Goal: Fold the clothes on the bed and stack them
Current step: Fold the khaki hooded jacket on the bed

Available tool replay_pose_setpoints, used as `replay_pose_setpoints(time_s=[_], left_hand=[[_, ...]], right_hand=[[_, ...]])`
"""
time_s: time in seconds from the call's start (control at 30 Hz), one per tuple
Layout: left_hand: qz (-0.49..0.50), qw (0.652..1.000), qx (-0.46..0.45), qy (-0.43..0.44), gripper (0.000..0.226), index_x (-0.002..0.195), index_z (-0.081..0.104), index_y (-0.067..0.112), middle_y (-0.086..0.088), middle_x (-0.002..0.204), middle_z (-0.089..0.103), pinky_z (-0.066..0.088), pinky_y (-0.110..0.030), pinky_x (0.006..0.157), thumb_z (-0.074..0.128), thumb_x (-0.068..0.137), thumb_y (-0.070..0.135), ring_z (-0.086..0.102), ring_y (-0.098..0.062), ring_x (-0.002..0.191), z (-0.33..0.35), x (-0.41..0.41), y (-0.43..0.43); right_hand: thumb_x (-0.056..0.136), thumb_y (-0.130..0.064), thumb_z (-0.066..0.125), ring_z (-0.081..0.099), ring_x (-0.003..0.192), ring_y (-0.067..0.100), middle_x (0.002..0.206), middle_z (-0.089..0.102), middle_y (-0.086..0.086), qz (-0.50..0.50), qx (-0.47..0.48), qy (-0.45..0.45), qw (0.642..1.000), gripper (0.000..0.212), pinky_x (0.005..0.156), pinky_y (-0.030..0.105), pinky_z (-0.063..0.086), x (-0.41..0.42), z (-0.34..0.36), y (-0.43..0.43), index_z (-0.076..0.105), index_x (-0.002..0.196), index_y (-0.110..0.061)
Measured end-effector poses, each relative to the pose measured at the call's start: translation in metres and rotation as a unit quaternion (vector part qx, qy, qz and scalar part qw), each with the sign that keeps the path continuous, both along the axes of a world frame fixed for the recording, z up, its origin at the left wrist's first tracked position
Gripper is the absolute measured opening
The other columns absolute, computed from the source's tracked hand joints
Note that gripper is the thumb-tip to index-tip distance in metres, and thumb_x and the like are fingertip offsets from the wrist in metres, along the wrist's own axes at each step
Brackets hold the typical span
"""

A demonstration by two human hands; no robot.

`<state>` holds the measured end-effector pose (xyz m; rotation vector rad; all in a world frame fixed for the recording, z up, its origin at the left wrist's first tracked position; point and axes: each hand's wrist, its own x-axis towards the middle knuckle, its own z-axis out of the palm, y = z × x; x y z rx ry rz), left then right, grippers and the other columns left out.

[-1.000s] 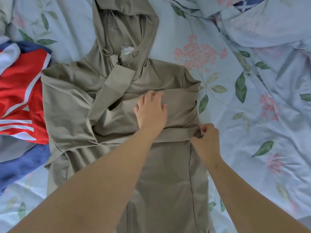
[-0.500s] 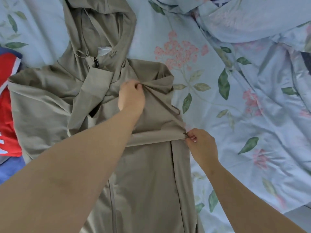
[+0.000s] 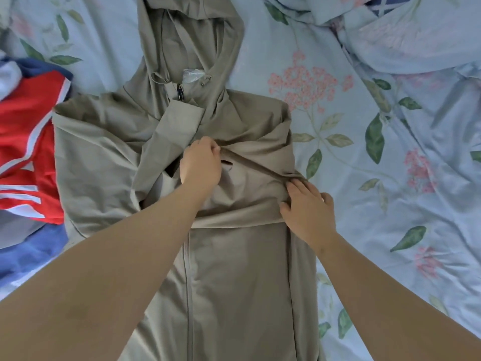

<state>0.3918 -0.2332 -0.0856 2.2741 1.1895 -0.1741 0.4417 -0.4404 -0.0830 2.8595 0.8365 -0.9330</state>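
Taupe, thin and smooth-looking cloth: a taupe hooded zip-front jacket point(image 3: 234, 269) lies face up on the bed's pale blue floral sheet point(image 3: 390, 178). The hood points away from the person and the hem toward them, so the long axis runs straight out from the body. Both sleeves are crossed over the chest.

Key relation: a raised, taut ridge of cloth point(image 3: 255, 168) crosses the chest on a diagonal, far-left to near-right, with one hand at each end.
- Left hand point(image 3: 200, 165): at the far end, near the zip line. Grip narrow, fingers curled, pinching the ridge.
- Right hand point(image 3: 308, 209): at the near end, on the jacket's right-hand edge where the sleeve turns back. Fingers lie spread over the cloth, tips at the ridge end. Cannot tell whether this grip pinches or only presses.

Judgement: the sleeve fold is being tidied. The slack lies between the hands, so smoothing should run along that diagonal.

A bunched red, white and blue garment point(image 3: 26, 152) sits against the jacket's left edge, not yet folded.
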Motion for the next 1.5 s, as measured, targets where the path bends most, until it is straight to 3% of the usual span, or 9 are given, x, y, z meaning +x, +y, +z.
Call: replay_pose_setpoints(time_s=[0.33,0.53,0.77,0.93,1.07,1.13,1.27,1.37,1.5], left_hand=[[-0.076,0.992,0.095,0.038,0.032,0.127,0.049,0.022,-0.005,0.134,0.046,0.034,-0.042,0.097,0.048,0.095,0.025,0.042,-0.03,0.122,0.005,-0.045,0.035],[-0.071,0.991,0.092,0.06,0.039,0.13,0.046,0.02,-0.008,0.136,0.039,0.031,-0.043,0.103,0.053,0.092,0.018,0.037,-0.032,0.124,0.0,-0.067,0.05],[0.153,0.988,0.009,-0.021,0.032,0.121,0.056,0.013,-0.008,0.117,0.06,0.035,-0.027,0.082,0.043,0.093,0.006,0.053,-0.028,0.108,0.002,-0.086,0.073],[0.526,0.794,-0.186,-0.24,0.019,0.089,0.06,0.023,-0.003,0.086,0.061,0.051,-0.03,0.065,0.048,0.087,0.008,0.06,-0.031,0.086,0.013,-0.111,0.09],[0.58,0.807,-0.102,-0.044,0.037,0.126,0.049,0.009,-0.01,0.128,0.053,0.043,-0.03,0.092,0.054,0.09,0.018,0.053,-0.025,0.118,0.02,-0.142,0.109],[0.621,0.737,-0.157,-0.216,0.045,0.125,0.045,0.015,-0.006,0.121,0.053,0.047,-0.033,0.093,0.062,0.084,0.018,0.054,-0.022,0.102,0.01,-0.156,0.111],[0.416,0.881,-0.143,-0.174,0.081,0.138,0.033,0.026,0.004,0.118,0.049,0.045,-0.036,0.096,0.076,0.069,0.025,0.05,-0.019,0.101,0.005,-0.161,0.106],[0.369,0.909,-0.098,-0.167,0.051,0.132,0.048,0.019,-0.002,0.107,0.057,0.047,-0.037,0.083,0.057,0.083,0.011,0.048,-0.019,0.089,0.01,-0.159,0.123],[0.56,0.712,-0.267,-0.328,0.029,0.122,0.056,0.019,0.002,0.092,0.061,0.053,-0.031,0.073,0.05,0.094,0.018,0.056,-0.015,0.077,0.032,-0.166,0.152]], right_hand=[[0.096,-0.015,0.047,0.049,0.095,0.023,0.117,0.051,0.014,-0.32,0.274,-0.03,0.907,0.036,0.084,0.034,0.042,0.046,0.01,0.069,0.043,0.131,-0.012],[0.096,-0.023,0.047,0.051,0.084,0.027,0.096,0.06,0.014,-0.288,0.189,-0.062,0.937,0.018,0.069,0.029,0.034,0.078,-0.004,0.087,0.056,0.089,-0.008],[0.098,-0.011,0.039,0.042,0.081,0.014,0.111,0.056,0.016,-0.289,0.327,-0.178,0.882,0.023,0.065,0.014,0.026,0.062,0.025,0.108,0.057,0.111,-0.004],[0.093,-0.013,0.051,0.054,0.093,0.02,0.095,0.058,0.005,-0.131,0.313,0.076,0.938,0.027,0.075,0.017,0.033,-0.024,0.011,0.137,0.055,0.119,-0.011],[0.091,-0.03,0.052,0.034,0.129,0.026,0.14,0.038,0.002,-0.023,0.095,0.067,0.993,0.054,0.102,0.037,0.029,-0.055,-0.009,0.136,0.035,0.142,-0.025],[0.09,-0.033,0.051,0.029,0.133,0.025,0.144,0.031,0.001,-0.012,0.079,0.064,0.995,0.06,0.105,0.038,0.027,-0.057,-0.009,0.136,0.029,0.145,-0.026],[0.089,-0.036,0.052,0.024,0.137,0.025,0.149,0.024,0.001,-0.002,0.052,0.103,0.993,0.067,0.109,0.039,0.024,-0.057,-0.008,0.138,0.023,0.148,-0.025],[0.089,-0.037,0.053,0.022,0.139,0.026,0.151,0.02,0.001,-0.004,0.045,0.125,0.991,0.069,0.11,0.041,0.024,-0.056,-0.005,0.139,0.02,0.149,-0.024],[0.089,-0.04,0.053,0.017,0.142,0.024,0.155,0.013,0.0,0.021,0.026,0.126,0.991,0.072,0.111,0.043,0.023,-0.059,-0.005,0.135,0.016,0.15,-0.024]])
